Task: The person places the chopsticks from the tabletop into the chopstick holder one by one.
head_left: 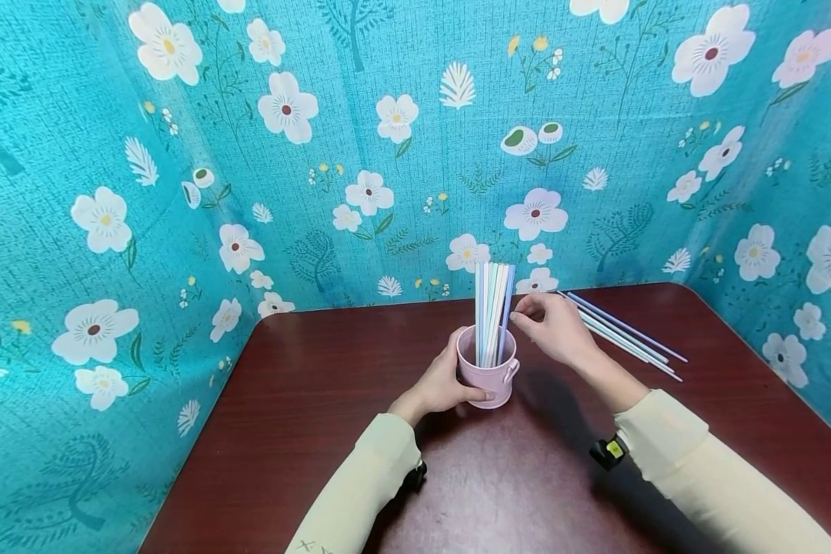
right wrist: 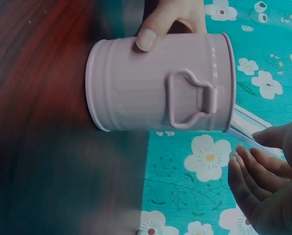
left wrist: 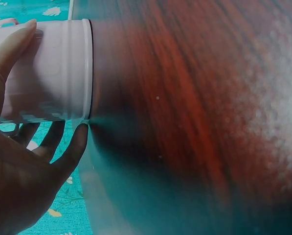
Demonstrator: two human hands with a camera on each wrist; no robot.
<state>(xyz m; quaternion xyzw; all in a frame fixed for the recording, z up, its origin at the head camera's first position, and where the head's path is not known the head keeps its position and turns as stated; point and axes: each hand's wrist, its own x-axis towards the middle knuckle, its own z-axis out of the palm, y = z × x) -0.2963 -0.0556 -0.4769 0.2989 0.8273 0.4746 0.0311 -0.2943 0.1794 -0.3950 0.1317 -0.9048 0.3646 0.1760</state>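
Observation:
A small pale pink bucket (head_left: 485, 382) with a side handle (right wrist: 190, 100) stands upright on the table. Thin straw-like sticks (head_left: 492, 308) in white, blue and pale green rise out of it in a bunch. My left hand (head_left: 443, 381) grips the bucket from the left; its thumb (right wrist: 148, 39) lies across the front wall and the fingers reach round the other side. Beside the bunch is my right hand (head_left: 554, 327), thumb and fingertips right at the outermost blue stick (head_left: 506, 315). In the right wrist view, a gap shows between that thumb and the fingers.
Several more sticks (head_left: 630, 338) lie on the dark red wooden table (head_left: 332, 385) at the right, behind my right hand. A turquoise flowered cloth (head_left: 402, 215) hangs along the table's back and sides.

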